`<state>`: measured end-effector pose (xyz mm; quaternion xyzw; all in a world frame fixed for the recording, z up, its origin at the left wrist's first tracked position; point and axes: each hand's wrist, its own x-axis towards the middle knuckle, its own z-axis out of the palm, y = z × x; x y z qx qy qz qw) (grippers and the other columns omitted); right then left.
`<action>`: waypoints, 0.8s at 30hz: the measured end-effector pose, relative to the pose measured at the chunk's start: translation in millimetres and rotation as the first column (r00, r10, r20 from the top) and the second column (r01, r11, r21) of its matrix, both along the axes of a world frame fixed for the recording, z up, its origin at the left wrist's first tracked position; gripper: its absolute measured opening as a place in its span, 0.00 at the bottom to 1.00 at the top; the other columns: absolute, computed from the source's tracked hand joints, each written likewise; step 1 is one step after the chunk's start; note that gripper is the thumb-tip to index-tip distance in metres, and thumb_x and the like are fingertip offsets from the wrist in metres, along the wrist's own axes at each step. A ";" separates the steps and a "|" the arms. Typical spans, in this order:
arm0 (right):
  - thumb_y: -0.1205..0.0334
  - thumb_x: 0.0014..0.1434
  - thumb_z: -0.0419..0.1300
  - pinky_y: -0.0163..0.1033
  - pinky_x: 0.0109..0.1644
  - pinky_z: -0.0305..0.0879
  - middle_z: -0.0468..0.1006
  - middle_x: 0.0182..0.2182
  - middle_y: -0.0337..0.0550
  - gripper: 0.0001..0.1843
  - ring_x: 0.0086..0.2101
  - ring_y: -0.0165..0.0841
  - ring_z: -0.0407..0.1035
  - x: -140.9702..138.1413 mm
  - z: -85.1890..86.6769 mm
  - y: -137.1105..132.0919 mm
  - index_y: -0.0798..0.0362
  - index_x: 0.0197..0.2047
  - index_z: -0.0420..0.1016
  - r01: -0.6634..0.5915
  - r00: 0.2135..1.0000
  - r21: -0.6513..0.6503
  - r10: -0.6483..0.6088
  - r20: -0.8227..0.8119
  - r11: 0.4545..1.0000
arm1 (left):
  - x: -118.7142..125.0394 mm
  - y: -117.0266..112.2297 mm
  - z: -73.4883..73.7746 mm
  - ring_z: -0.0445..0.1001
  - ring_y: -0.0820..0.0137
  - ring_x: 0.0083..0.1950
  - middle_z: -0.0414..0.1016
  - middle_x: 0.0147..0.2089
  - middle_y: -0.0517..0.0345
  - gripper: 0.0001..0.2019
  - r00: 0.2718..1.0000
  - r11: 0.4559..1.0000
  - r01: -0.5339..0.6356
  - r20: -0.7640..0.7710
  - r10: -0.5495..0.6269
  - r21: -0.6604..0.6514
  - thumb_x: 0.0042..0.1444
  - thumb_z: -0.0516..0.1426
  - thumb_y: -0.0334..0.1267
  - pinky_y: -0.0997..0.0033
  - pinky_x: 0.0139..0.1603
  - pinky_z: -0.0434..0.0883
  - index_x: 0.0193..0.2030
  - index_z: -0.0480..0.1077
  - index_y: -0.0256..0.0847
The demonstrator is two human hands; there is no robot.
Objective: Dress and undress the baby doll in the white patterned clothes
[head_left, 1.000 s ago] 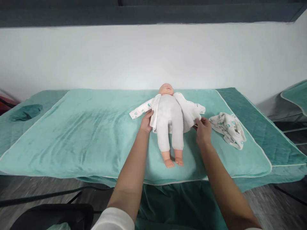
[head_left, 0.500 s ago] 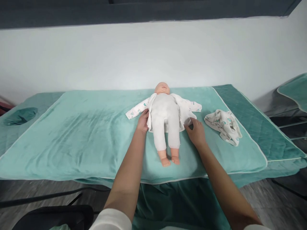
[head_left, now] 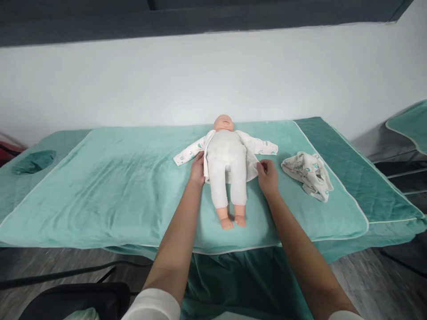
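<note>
Centrally on teal bed [head_left: 100, 186], nearer its far edge, lying face-up: light, limp doll [head_left: 227, 155] in open printed jacket [head_left: 263, 146], soft and floppy, likely best gripped at front flaps, left hand [head_left: 197, 171] and right hand [head_left: 267, 178] each pinching one.

Both arms stretch forward, left hand [head_left: 197, 169] flat, right hand [head_left: 267, 177] with fingers [head_left: 261, 165] pinched

White doll [head_left: 227, 164], teal-printed white jacket [head_left: 260, 146], teal blanket [head_left: 116, 186]
</note>
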<state>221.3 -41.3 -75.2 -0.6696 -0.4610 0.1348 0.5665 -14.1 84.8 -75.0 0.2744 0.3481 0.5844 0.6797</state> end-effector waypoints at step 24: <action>0.51 0.62 0.57 0.42 0.42 0.66 0.79 0.34 0.43 0.16 0.34 0.36 0.69 -2.4 2.0 -16.8 0.54 0.42 0.78 -0.079 0.989 -0.039 0.083 0.124 0.996 | -14.7 -76.1 0.9 0.71 0.59 0.67 0.73 0.66 0.48 0.24 0.759 0.892 -0.047 -0.564 0.324 0.450 0.62 0.62 0.46 0.56 0.71 0.66 0.63 0.70 0.44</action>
